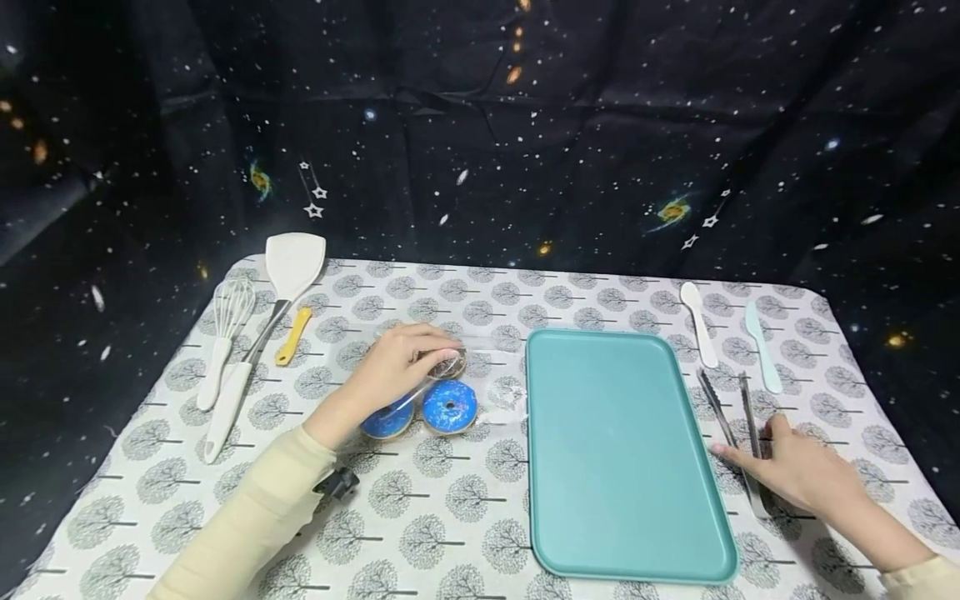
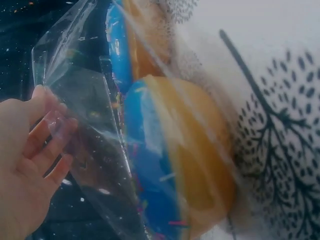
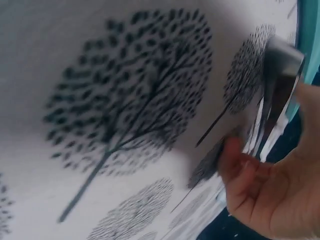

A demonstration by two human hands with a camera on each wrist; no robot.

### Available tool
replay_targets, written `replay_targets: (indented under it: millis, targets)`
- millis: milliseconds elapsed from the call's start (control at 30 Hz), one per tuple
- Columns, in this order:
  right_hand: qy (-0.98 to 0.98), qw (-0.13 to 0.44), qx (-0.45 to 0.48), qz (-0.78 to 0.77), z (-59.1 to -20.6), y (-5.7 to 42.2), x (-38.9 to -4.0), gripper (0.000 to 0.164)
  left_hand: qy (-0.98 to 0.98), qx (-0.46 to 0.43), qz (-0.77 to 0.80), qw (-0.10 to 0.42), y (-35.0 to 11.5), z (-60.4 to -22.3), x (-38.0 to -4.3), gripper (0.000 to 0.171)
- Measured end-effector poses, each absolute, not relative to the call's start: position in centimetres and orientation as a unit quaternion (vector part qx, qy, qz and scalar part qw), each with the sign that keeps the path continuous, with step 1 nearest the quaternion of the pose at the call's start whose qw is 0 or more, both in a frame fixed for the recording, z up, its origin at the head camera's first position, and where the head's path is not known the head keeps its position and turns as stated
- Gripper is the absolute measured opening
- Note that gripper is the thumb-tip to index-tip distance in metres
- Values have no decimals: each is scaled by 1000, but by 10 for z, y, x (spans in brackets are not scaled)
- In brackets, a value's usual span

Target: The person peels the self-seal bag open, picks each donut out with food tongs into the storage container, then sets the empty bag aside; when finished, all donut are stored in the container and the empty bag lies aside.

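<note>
My left hand [image 1: 393, 367] pinches the edge of a clear plastic film [image 2: 85, 95] that lies over doughnuts. A blue-iced doughnut with sprinkles [image 1: 450, 407] sits just right of the wrist. Another blue doughnut [image 1: 386, 421] is partly covered by the forearm, and a brown one [image 1: 450, 365] shows beyond the fingertips. In the left wrist view two blue doughnuts stand out through the film. On the right side, my right hand [image 1: 806, 467] grips metal tongs [image 1: 752, 417] between thumb and fingers. The tongs' arms are spread, with their bent end [image 3: 285, 55] visible in the right wrist view.
A teal tray [image 1: 622, 450] lies between the hands. Past the tongs are a white spoon [image 1: 699, 325] and a pale blue knife [image 1: 762, 346]. At the left lie a whisk [image 1: 225, 333], a white spatula [image 1: 294, 265] and a yellow-handled piece [image 1: 293, 336]. A starry dark cloth hangs behind.
</note>
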State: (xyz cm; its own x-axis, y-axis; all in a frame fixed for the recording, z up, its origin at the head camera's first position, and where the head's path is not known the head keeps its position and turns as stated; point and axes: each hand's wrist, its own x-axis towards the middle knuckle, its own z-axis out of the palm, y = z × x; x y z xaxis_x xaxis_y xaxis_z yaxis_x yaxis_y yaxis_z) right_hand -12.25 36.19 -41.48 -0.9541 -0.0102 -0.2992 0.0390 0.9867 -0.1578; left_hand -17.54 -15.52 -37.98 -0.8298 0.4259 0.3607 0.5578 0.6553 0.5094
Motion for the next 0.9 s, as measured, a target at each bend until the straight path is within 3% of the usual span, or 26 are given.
replay_targets:
  millis: [100, 267, 400, 567, 900]
  targets:
    - [985, 154, -5, -77, -414, 359, -122, 92, -902, -272, -322, 93, -155, -377, -175, 24]
    - [986, 138, -17, -88, -410, 356, -116, 65, -901, -272, -329, 73, -156, -373, -175, 24]
    - [988, 122, -24, -90, -404, 351, -113, 66, -903, -271, -327, 64, -157, -371, -175, 23]
    - [991, 54, -70, -96, -395, 337, -114, 59, -903, -273, -324, 63, -158, -370, -175, 23]
    - [960, -102, -247, -81, -396, 292, -128, 43, -904, -284, -312, 66, -158, -370, -176, 25]
